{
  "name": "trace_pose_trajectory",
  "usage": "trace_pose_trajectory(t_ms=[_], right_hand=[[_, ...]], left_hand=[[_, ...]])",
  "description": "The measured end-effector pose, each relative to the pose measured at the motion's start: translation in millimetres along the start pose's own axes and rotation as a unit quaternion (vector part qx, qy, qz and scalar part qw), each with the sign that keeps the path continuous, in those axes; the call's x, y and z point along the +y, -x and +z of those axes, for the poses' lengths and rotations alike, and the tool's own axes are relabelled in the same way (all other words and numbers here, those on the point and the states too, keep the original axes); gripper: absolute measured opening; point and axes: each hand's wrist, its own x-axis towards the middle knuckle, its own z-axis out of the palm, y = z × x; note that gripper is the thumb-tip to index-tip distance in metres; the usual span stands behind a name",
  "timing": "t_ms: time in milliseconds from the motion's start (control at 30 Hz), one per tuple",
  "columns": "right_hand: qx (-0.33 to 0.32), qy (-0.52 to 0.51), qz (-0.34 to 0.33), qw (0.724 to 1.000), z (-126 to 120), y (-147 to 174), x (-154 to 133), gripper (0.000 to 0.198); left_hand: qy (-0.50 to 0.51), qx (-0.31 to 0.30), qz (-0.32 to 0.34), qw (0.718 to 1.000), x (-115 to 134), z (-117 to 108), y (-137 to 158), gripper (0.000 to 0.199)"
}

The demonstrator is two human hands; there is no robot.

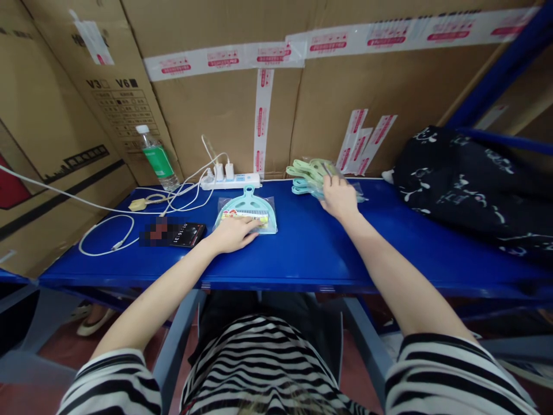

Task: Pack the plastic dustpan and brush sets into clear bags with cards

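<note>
A light-blue dustpan [248, 202] with a small brush and a printed label lies in a clear bag on the blue table. My left hand [233, 234] rests flat across its lower part, fingers stretched out and covering some of the label. To the right, a pile of bagged dustpans, pale green [309, 171] over light blue [301, 187], lies near the cardboard wall with handles pointing left. My right hand [339, 195] is over the pile's right end, its fingers bent around a green dustpan; the fingertips are partly lost in the plastic.
A white power strip [233, 181] with plugs and tangled cables stands along the back. Left of me are a water bottle [158, 158] and a phone [188, 234] showing a timer. A black patterned cloth item [466, 190] lies at right. Cardboard [216, 109] closes off the back.
</note>
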Motion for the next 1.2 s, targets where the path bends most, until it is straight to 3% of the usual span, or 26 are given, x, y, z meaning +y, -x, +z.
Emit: trace_pose_trajectory(t_ms=[267,733,1200], right_hand=[[0.004,0.021,-0.013,1.000,-14,7,-7,0.038],[0.016,0.006,-0.032,0.999,-8,8,-2,0.040],[0.010,0.045,-0.061,0.997,-23,15,-19,0.040]], left_hand=[[0.002,-0.004,-0.013,1.000,0,0,0,0.034],[0.000,0.004,-0.007,1.000,-1,2,1,0.034],[-0.004,-0.022,-0.021,1.000,0,-3,1,0.036]])
